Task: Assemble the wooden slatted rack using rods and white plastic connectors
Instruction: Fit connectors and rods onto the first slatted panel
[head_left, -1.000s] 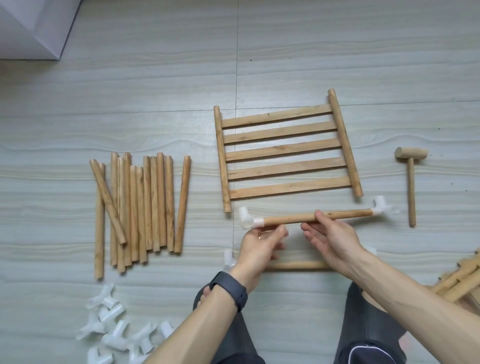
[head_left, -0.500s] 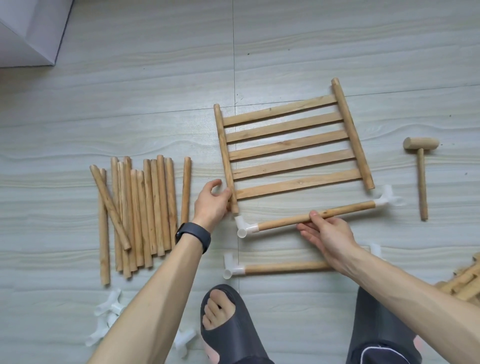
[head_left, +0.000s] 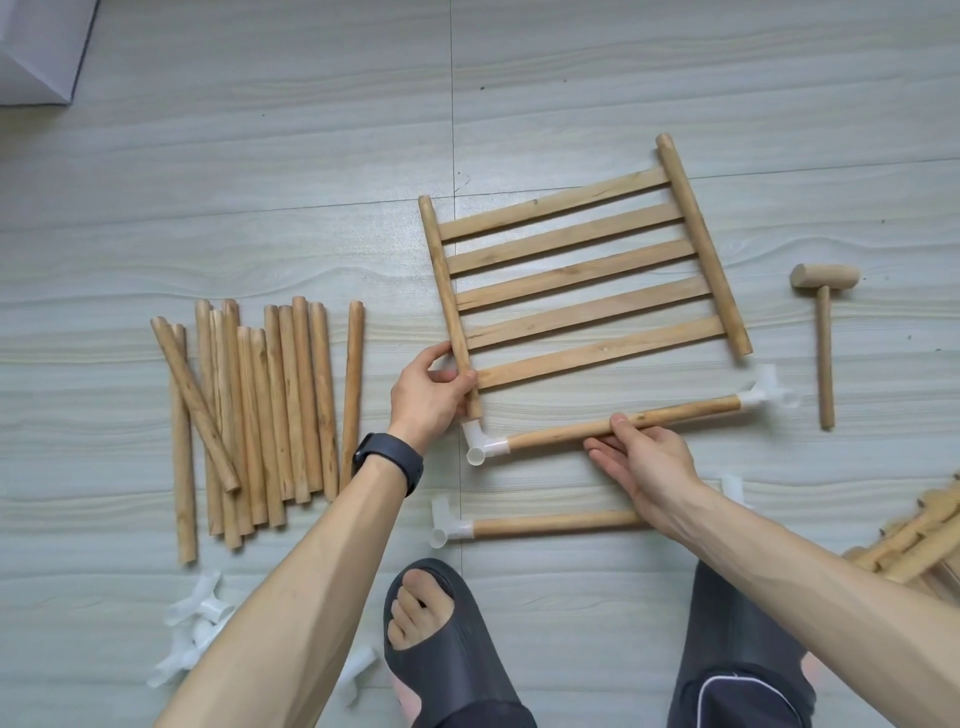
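Here: left grip (head_left: 431, 396) clasps slatted panel (head_left: 571, 274) rail; right grip (head_left: 647, 467) pinches connector-tipped rod (head_left: 685, 410).

Bare floor (head_left: 571, 78) lies open beyond the slatted panel (head_left: 571, 274); loose rods (head_left: 298, 405) crowd the left, a mallet (head_left: 824, 358) blocks the right side.

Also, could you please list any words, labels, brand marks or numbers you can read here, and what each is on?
No text is readable. The slatted panel, loose rods, white connectors, mallet, wristband and slipper all show no lettering.
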